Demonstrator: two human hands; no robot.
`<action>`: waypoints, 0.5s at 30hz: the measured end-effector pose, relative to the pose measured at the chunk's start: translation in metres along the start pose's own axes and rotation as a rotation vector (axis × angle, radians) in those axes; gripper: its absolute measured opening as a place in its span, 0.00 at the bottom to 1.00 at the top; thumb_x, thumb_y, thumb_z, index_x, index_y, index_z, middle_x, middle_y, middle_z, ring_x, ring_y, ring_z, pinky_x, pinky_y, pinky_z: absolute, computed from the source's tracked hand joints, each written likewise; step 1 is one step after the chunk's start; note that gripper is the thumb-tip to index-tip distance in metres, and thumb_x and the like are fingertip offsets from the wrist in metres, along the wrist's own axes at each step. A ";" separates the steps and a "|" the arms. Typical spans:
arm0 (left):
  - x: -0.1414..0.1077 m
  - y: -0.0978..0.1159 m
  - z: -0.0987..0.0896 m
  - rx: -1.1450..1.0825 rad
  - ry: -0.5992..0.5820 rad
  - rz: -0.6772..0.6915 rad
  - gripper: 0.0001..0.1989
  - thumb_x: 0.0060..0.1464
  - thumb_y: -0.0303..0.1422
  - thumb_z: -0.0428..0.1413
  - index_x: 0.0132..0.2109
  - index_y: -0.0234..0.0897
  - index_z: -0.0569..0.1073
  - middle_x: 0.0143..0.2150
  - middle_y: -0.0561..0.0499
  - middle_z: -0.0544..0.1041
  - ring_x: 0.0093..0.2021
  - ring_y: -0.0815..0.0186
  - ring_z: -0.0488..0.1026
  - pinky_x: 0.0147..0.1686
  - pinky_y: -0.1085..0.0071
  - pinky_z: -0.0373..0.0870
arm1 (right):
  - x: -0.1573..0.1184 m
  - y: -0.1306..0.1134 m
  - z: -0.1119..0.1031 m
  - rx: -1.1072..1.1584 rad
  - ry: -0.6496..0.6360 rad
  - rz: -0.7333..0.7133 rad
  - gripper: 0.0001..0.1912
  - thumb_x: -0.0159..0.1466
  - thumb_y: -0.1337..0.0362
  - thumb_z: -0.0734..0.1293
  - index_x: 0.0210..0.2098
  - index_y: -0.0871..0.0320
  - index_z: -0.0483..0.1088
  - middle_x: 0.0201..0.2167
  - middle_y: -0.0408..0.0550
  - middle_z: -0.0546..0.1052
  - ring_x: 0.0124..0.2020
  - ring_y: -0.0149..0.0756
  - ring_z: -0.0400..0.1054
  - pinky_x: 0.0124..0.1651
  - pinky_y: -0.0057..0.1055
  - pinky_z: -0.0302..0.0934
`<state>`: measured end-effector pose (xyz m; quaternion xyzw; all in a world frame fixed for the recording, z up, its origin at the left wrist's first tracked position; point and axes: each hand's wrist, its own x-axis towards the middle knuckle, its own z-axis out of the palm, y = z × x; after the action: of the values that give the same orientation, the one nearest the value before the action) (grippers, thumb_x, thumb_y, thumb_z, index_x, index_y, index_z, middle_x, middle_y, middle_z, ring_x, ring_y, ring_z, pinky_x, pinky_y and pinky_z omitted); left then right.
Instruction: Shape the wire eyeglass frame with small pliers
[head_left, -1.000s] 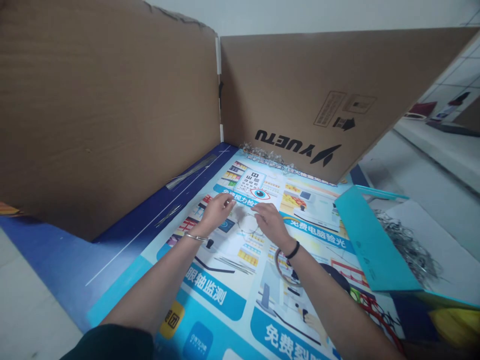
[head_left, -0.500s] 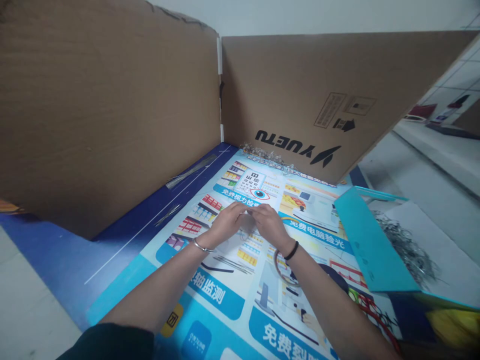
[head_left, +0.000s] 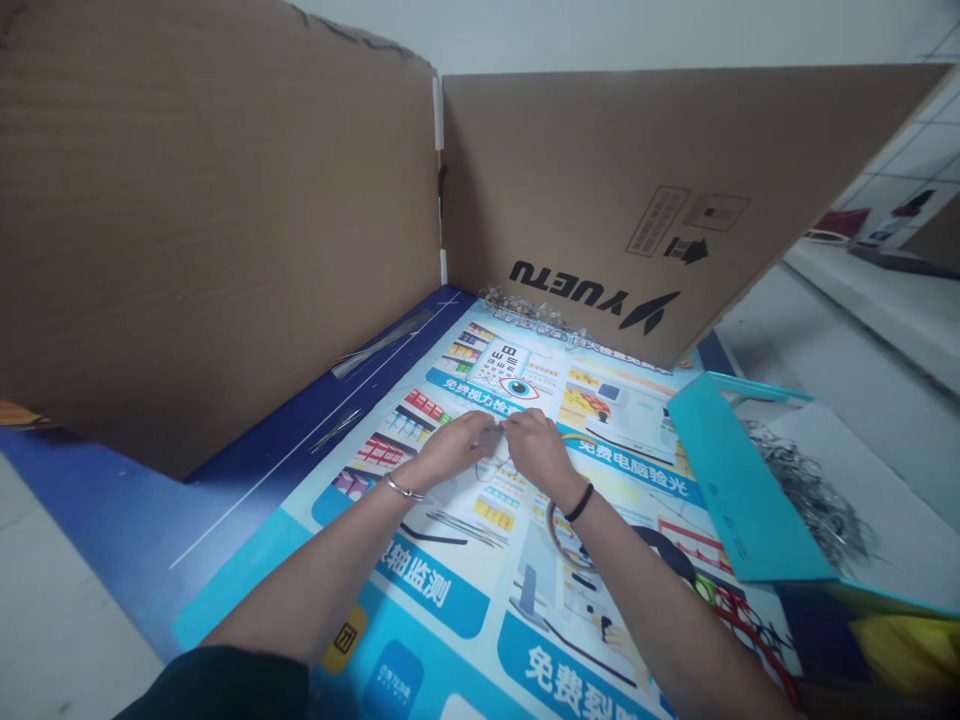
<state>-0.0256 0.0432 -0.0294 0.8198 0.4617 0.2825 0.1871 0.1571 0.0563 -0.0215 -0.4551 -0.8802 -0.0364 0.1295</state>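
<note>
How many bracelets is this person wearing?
2: a shiny silver metal bangle on the left wrist and a thin black band on the right wrist.

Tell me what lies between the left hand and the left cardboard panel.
In the head view, part of the printed sheet, then thin grey strips on the dark blue surface, lie between the left hand and the left cardboard panel.
</note>
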 end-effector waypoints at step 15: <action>-0.004 -0.002 -0.001 0.090 -0.027 0.000 0.21 0.51 0.29 0.54 0.53 0.39 0.62 0.52 0.46 0.70 0.51 0.59 0.69 0.49 0.63 0.67 | -0.001 0.005 -0.011 -0.013 0.020 0.033 0.13 0.64 0.63 0.58 0.38 0.51 0.75 0.34 0.51 0.73 0.45 0.43 0.57 0.43 0.38 0.49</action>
<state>-0.0289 0.0410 -0.0308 0.8311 0.4713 0.2505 0.1563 0.1635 0.0564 -0.0119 -0.4698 -0.8711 -0.0448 0.1359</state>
